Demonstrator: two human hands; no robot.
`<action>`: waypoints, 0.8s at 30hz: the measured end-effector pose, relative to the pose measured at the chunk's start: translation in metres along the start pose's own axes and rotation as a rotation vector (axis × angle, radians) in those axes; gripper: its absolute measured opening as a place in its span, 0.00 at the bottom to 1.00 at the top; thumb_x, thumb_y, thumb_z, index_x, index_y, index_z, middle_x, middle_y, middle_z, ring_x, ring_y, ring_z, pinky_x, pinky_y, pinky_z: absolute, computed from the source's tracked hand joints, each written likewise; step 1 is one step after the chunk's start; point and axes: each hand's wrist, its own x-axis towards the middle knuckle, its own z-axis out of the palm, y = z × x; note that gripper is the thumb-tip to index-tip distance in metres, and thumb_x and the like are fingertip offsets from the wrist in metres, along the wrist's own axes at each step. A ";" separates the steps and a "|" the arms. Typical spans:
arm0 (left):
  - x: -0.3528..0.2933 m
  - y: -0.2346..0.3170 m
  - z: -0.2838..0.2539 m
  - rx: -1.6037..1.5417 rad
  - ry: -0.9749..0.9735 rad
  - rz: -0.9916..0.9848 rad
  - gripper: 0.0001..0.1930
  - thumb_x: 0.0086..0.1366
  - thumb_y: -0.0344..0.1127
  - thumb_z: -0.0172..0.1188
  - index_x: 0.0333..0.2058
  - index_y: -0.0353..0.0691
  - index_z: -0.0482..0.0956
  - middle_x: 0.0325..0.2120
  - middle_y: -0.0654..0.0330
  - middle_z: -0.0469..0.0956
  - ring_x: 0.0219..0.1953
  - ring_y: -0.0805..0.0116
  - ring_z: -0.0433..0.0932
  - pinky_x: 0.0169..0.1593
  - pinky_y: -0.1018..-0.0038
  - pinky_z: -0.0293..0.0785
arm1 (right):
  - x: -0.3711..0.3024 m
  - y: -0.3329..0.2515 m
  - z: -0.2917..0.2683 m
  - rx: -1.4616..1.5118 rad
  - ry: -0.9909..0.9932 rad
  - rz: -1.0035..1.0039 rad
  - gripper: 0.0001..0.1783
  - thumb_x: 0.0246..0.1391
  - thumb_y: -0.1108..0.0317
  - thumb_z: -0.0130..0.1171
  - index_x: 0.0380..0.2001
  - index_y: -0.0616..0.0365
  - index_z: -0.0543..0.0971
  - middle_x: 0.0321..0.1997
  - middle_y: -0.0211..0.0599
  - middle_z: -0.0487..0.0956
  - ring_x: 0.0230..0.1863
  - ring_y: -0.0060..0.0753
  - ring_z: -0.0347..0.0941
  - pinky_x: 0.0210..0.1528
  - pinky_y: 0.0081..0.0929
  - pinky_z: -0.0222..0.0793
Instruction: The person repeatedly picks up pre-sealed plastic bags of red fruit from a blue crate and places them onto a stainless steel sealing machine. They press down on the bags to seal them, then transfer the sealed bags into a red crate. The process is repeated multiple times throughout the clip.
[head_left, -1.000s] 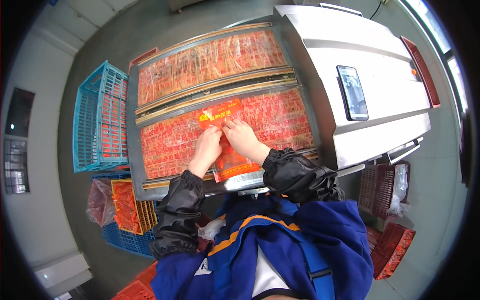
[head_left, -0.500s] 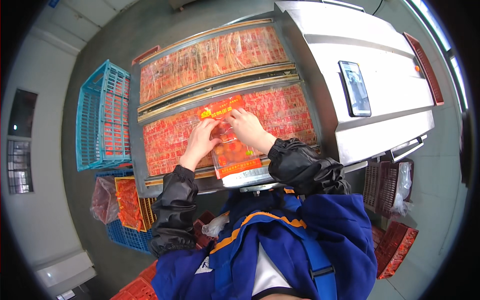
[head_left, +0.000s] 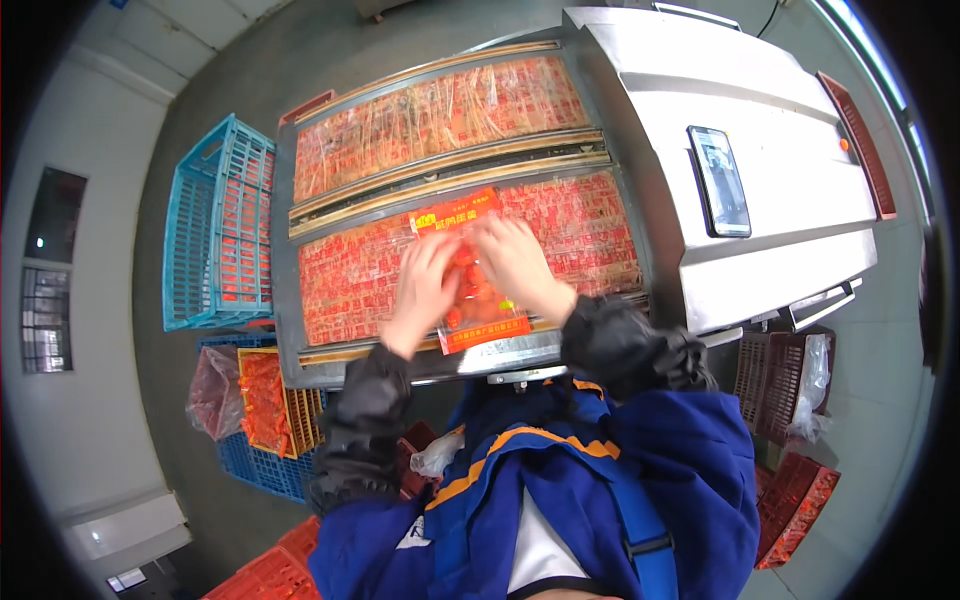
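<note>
A red plastic pouch (head_left: 486, 334) with a clear window lies on the near bed of a metal machine, its long side pointing away from me. Round orange pieces show through the window. My left hand (head_left: 424, 285) rests on the pouch's left side, fingers stretched toward its upper part. Across from it, my right hand (head_left: 522, 266) lies over the upper right side, its fingers extended and slightly bent. Both hands' fingertips are a little blurred. Beneath the pouch is a red-and-tan patterned sheet (head_left: 345, 285) under clear film.
Beyond a metal bar lies a second patterned bed (head_left: 440, 105). To the right, a phone (head_left: 720, 182) rests on the steel lid (head_left: 790, 270). A turquoise crate (head_left: 215, 240) stands at the left, above a yellow crate (head_left: 270, 400) of red packets. Red crates (head_left: 797, 505) sit low right.
My fingers have gone from bunched at the pouch's upper part to more stretched out over it. The pouch stays in about the same place on the bed; the whole view has shifted slightly.
</note>
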 end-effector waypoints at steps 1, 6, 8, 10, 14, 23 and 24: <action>-0.021 0.014 0.004 -0.026 0.058 -0.032 0.20 0.49 0.28 0.61 0.44 0.38 0.74 0.44 0.53 0.72 0.48 0.53 0.70 0.52 0.59 0.65 | -0.020 -0.013 -0.010 0.049 -0.051 -0.015 0.15 0.38 0.74 0.55 0.35 0.57 0.74 0.36 0.39 0.71 0.42 0.41 0.68 0.44 0.39 0.63; -0.120 0.055 0.039 -0.002 -0.085 -0.062 0.25 0.49 0.26 0.61 0.49 0.34 0.70 0.45 0.51 0.68 0.50 0.51 0.67 0.54 0.61 0.64 | -0.109 -0.034 -0.013 0.012 -0.265 -0.067 0.21 0.40 0.72 0.56 0.43 0.61 0.73 0.45 0.40 0.70 0.48 0.42 0.66 0.50 0.35 0.64; -0.113 0.064 0.035 -0.019 -0.098 -0.127 0.27 0.49 0.25 0.60 0.51 0.32 0.68 0.46 0.50 0.67 0.51 0.51 0.66 0.54 0.62 0.65 | -0.109 -0.043 -0.010 -0.040 -0.318 0.061 0.23 0.42 0.70 0.57 0.45 0.61 0.71 0.46 0.41 0.69 0.48 0.42 0.65 0.51 0.35 0.63; -0.107 0.058 0.039 0.021 -0.128 -0.164 0.26 0.48 0.23 0.59 0.50 0.32 0.69 0.46 0.50 0.67 0.50 0.51 0.66 0.54 0.63 0.65 | -0.097 -0.046 -0.009 -0.086 -0.389 0.110 0.23 0.43 0.69 0.57 0.46 0.60 0.71 0.44 0.41 0.69 0.46 0.41 0.65 0.49 0.34 0.63; -0.090 0.046 0.024 0.017 -0.206 -0.246 0.18 0.42 0.25 0.62 0.36 0.37 0.73 0.35 0.55 0.70 0.41 0.55 0.70 0.45 0.65 0.69 | -0.088 -0.039 -0.013 -0.169 -0.580 0.094 0.22 0.42 0.72 0.56 0.45 0.54 0.73 0.41 0.36 0.71 0.44 0.39 0.68 0.43 0.35 0.64; -0.096 0.043 -0.011 0.110 -0.011 -0.080 0.18 0.45 0.28 0.63 0.39 0.41 0.76 0.35 0.60 0.74 0.39 0.61 0.73 0.45 0.68 0.70 | -0.080 -0.014 -0.065 0.038 -0.517 0.130 0.22 0.39 0.77 0.55 0.42 0.53 0.77 0.40 0.37 0.72 0.45 0.39 0.69 0.47 0.37 0.64; -0.104 0.040 -0.008 0.082 -0.035 -0.106 0.17 0.46 0.28 0.62 0.39 0.41 0.77 0.35 0.60 0.74 0.40 0.61 0.73 0.46 0.68 0.70 | -0.083 -0.015 -0.064 0.067 -0.518 0.114 0.22 0.39 0.77 0.56 0.43 0.53 0.77 0.40 0.38 0.72 0.45 0.39 0.68 0.47 0.37 0.64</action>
